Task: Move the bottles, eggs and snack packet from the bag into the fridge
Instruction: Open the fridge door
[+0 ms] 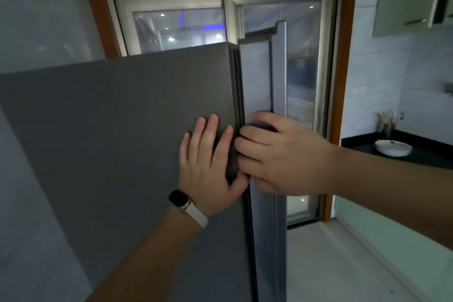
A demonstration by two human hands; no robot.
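Fridge [117, 130], grey, fills the left of the view, its door [277, 76] ajar at the right edge. The left hand [208, 164] lies flat and open on the grey side panel, holding nothing. The right hand [282, 154] curls its fingers around the door's edge. A white bowl [393, 147] sits on the dark bench [431, 157]. Bag, bottles, eggs and packet are out of sight.

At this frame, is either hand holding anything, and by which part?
Right hand grips the fridge door by its edge. Left hand lies flat against the fridge side, holding nothing.
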